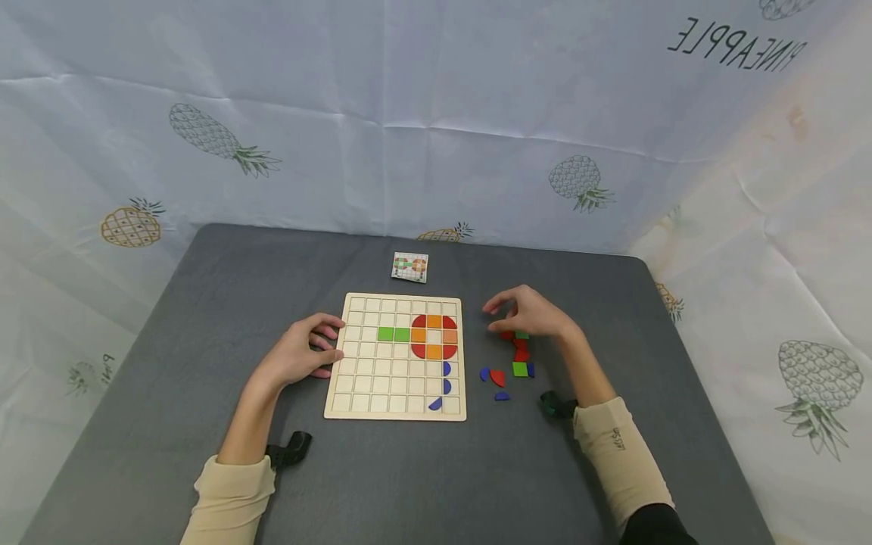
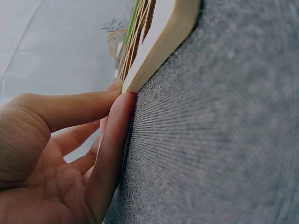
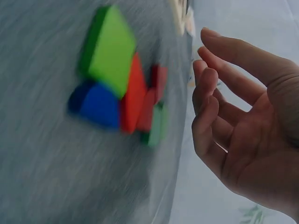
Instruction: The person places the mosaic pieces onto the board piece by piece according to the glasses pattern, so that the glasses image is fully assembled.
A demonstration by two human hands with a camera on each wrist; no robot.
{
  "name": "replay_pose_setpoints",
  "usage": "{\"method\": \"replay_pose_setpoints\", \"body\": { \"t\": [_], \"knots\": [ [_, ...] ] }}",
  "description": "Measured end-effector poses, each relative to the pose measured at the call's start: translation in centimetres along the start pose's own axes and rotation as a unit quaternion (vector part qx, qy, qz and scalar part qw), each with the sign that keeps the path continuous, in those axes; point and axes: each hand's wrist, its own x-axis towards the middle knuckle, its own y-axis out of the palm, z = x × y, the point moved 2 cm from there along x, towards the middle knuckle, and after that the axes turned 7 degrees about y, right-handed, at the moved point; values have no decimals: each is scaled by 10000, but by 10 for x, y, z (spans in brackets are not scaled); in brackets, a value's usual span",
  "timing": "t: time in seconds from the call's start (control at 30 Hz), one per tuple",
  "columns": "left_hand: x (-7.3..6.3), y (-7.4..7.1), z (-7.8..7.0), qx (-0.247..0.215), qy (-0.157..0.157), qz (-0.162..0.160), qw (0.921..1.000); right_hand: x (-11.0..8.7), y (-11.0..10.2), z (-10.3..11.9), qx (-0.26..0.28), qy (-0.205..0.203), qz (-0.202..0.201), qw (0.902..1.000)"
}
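A wooden grid board (image 1: 368,386) lies in front of me. My left hand (image 1: 303,352) rests at its left edge, thumb and index fingertips touching the rim; the left wrist view shows the thumb (image 2: 88,107) against the board's corner (image 2: 154,60). On the grid, red and orange tiles (image 1: 434,351) form a ring, two green squares (image 1: 393,334) sit left of it, and blue half circles (image 1: 446,369) lie below. My right hand (image 1: 534,312), fingers loosely bent, hovers over red pieces (image 1: 521,350). Nothing shows between its fingers in the right wrist view.
Loose pieces lie right of the board: a green square (image 1: 520,369), a red quarter circle (image 1: 498,378) and several blue pieces (image 1: 502,396). A small pattern card (image 1: 409,267) lies beyond the board on the grey table (image 1: 381,477). A pineapple-print curtain (image 1: 436,91) hangs behind.
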Motion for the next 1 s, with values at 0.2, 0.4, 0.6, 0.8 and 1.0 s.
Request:
{"method": "replay_pose_setpoints", "body": {
  "t": [0.2, 0.4, 0.6, 0.8, 1.0],
  "knots": [
    [0, -1, 0, -46, -11, 28, 10000, -5, -2, -21, -99, 211, 120, 9997],
    [0, -1, 0, 0, -51, -4, 10000, -4, -1, -30, -238, 282, 244, 9990],
    [1, 0, 0, 9, -30, -8, 10000, -2, -1, -34, -387, 232, 165, 9988],
    [1, 0, 0, 0, -5, -23, 10000, -2, -1, -33, -484, 119, 130, 9987],
    [2, 1, -1, 0, -32, -21, 10000, -2, 0, -28, -437, -143, -52, 9989]
  ]
}}
